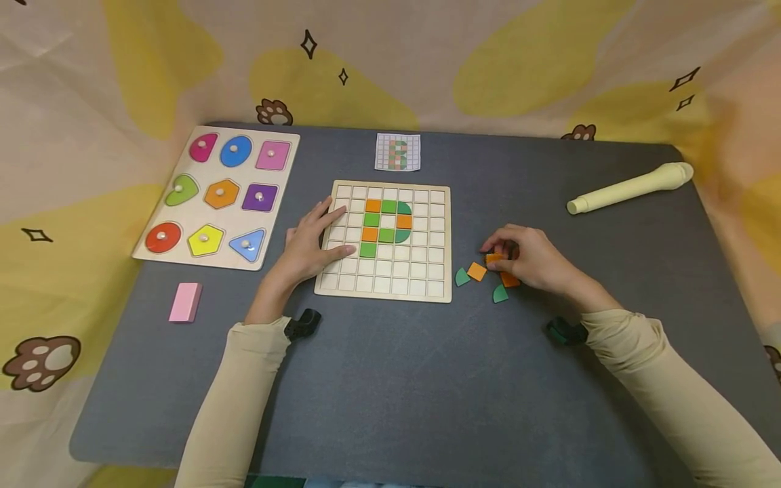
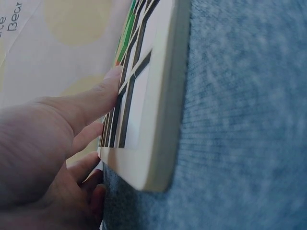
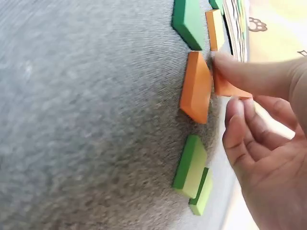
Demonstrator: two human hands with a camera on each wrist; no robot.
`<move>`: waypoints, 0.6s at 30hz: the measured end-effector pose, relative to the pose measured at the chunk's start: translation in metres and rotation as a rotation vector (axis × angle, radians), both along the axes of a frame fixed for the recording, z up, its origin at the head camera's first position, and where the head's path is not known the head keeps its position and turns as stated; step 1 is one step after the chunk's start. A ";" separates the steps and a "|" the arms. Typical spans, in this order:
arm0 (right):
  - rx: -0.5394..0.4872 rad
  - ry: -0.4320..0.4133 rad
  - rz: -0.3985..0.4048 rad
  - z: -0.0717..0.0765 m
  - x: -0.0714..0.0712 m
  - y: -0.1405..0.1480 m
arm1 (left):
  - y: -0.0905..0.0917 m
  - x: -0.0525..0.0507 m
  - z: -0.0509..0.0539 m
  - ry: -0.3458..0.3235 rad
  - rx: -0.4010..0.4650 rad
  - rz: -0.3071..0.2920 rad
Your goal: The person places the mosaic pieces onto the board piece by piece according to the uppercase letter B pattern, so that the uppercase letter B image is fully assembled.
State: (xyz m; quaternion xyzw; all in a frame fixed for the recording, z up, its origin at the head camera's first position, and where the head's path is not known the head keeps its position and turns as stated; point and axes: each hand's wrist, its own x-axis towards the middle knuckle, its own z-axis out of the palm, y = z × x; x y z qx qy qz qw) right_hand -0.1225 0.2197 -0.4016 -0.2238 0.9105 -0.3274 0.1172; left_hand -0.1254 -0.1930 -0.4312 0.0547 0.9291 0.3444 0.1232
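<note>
A wooden grid board (image 1: pixel 421 271) lies mid-table with orange, light green and dark green tiles set in its upper left squares, forming a P-like shape. My left hand (image 1: pixel 314 244) rests on the board's left side, thumb and fingers spread over its edge. To the right of the board, my right hand (image 1: pixel 531 261) pinches an orange tile (image 3: pixel 228 86) between thumb and fingers. Loose beneath and around it are an orange square tile (image 1: pixel 477 272), another orange tile (image 3: pixel 195 91), dark green quarter-round tiles (image 1: pixel 500 293) and light green tiles (image 3: pixel 192 167), which the hand hides from the head view.
A small pattern card (image 1: pixel 398 152) lies behind the board. At the left stands a knobbed shape puzzle (image 1: pixel 213 193) with a pink block (image 1: pixel 185 302) in front of it. A pale yellow microphone-shaped object (image 1: pixel 631 188) lies at the back right of the dark grey table (image 1: pixel 390 393).
</note>
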 end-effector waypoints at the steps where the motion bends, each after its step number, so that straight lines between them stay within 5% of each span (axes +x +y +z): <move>1: -0.008 0.019 -0.006 0.000 -0.001 -0.001 | 0.000 0.000 0.000 -0.001 -0.001 0.002; 6: -0.061 0.090 -0.049 0.000 -0.005 -0.011 | 0.001 0.001 0.000 -0.007 -0.001 0.004; 18: -0.183 0.006 -0.104 0.006 -0.014 -0.055 | 0.000 0.000 0.000 0.000 0.002 -0.002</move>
